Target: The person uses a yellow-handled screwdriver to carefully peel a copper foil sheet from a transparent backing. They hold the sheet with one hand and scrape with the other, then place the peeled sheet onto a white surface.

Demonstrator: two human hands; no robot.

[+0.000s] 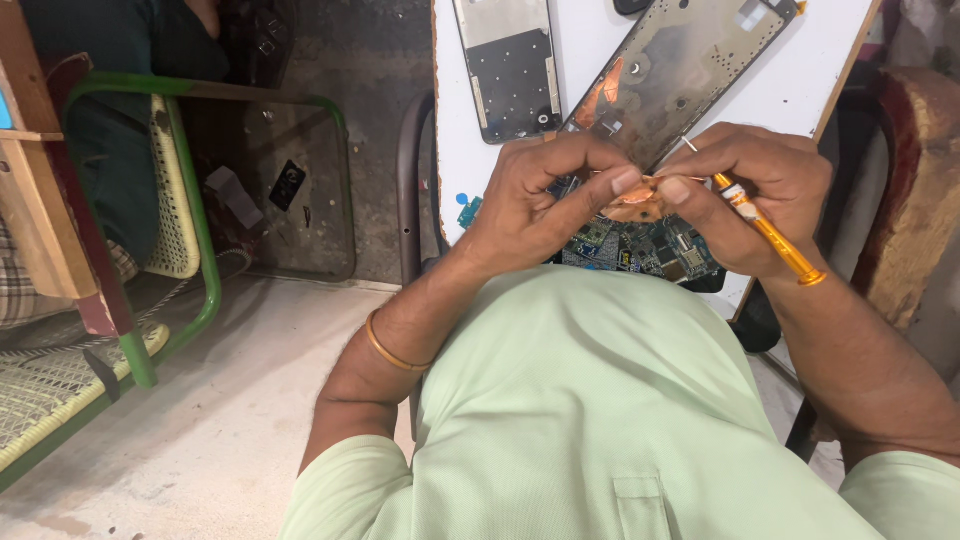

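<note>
Head view: left hand (545, 200) and right hand (760, 195) pinching thin coppery flex strip (632, 203), crumpled, translucent; orange screwdriver (765, 232) tucked in right; over circuit board (640, 248), white worktop (800, 80).

Over a white worktop (800, 80), the left hand (540, 205) and right hand (760, 195) pinch a small copper-coloured part (635, 205) between their fingertips, the right also gripping an orange screwdriver (770, 235), above a blue-green circuit board (640, 248) and two phone frames (510, 65) (680, 70).
</note>
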